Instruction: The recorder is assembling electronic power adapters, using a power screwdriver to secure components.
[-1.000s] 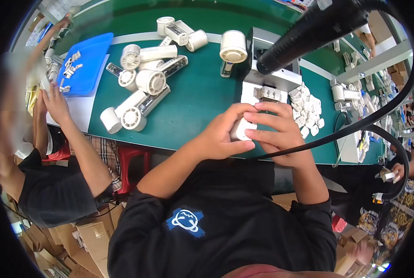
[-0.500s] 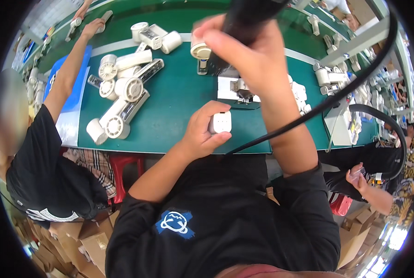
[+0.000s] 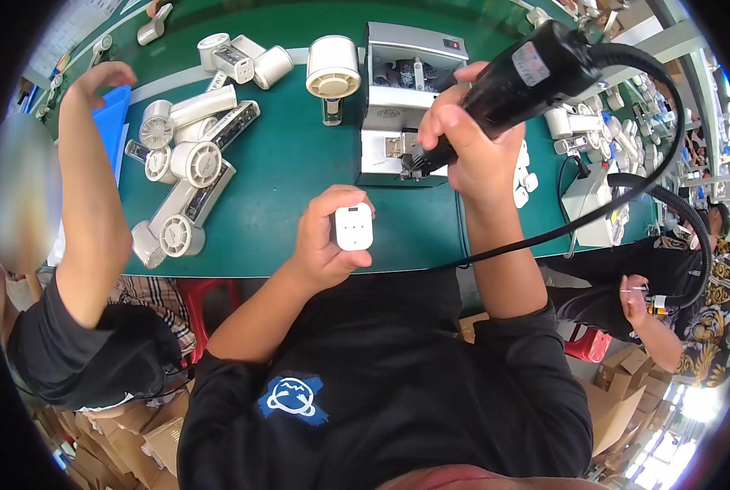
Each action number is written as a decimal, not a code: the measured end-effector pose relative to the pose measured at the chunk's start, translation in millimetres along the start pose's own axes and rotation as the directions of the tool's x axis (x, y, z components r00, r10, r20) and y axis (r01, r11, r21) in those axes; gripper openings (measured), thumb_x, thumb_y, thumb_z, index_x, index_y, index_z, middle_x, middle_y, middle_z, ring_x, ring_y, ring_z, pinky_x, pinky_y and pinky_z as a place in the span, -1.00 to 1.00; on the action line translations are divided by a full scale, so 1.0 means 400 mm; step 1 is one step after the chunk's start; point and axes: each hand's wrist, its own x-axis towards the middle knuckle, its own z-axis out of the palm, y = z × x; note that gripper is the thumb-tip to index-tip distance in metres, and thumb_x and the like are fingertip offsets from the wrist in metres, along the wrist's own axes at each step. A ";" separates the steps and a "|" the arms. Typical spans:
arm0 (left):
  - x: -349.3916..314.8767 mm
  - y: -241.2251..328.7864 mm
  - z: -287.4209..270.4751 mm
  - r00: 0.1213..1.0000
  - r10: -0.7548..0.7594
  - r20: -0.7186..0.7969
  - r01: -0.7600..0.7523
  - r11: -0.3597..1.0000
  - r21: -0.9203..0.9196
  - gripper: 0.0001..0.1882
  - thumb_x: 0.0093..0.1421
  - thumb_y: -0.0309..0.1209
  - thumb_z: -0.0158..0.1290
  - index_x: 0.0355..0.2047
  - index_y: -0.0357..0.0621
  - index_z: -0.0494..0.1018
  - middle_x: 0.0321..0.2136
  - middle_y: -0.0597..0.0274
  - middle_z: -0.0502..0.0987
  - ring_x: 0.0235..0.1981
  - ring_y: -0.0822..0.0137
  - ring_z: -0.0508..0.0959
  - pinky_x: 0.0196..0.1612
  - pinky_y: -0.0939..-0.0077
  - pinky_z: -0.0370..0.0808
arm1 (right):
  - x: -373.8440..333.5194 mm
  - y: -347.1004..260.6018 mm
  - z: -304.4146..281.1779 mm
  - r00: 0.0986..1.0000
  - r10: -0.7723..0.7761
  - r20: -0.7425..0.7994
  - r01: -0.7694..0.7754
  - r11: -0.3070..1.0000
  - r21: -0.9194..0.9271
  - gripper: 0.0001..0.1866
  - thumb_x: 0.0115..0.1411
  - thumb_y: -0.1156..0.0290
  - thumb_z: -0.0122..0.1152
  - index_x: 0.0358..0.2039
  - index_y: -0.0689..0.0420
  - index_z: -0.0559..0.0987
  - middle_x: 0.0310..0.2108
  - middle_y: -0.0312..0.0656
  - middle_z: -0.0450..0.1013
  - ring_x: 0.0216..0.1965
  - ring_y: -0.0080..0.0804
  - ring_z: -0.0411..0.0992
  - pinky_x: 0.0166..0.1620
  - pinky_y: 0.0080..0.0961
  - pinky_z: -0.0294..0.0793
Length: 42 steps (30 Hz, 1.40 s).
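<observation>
A black electric screwdriver (image 3: 536, 69) is wrapped in my right hand (image 3: 483, 155), tilted with its tip low and to the left. The tip is at the front of a grey-and-black screw feeder (image 3: 406, 94); whether it touches cannot be seen. Between the thumb and fingers of my left hand (image 3: 316, 241) is a small white square cover (image 3: 354, 227), its face with small holes turned up, above the table's near edge. A white, round-headed handheld fan body (image 3: 333, 69) lies just left of the feeder.
Several white fan bodies (image 3: 197, 163) are piled at the left. Small white parts (image 3: 525, 178) lie right of the feeder. The screwdriver's black cable (image 3: 667, 155) loops across the right. Another person's arm (image 3: 87, 163) is beside a blue tray (image 3: 113, 122); a further person's hand (image 3: 633, 300) is at right.
My right hand has brought the screwdriver from in front of the feeder to a slant with its tip at the feeder's front. My left hand keeps the cover. The person at left has drawn their hand back.
</observation>
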 end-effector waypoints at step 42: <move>-0.003 0.017 0.012 0.992 -0.125 -0.025 0.126 0.991 0.045 -0.27 -0.07 0.07 0.17 -0.06 -0.23 0.26 -0.35 0.15 0.40 -0.40 0.33 0.42 -0.36 0.53 0.36 | -0.007 -0.061 -0.013 0.992 -0.119 0.041 0.120 0.993 -0.008 -0.50 0.07 0.40 0.13 -0.03 0.24 0.18 -0.61 -0.18 0.30 -0.62 -0.41 0.33 -0.45 -0.41 0.39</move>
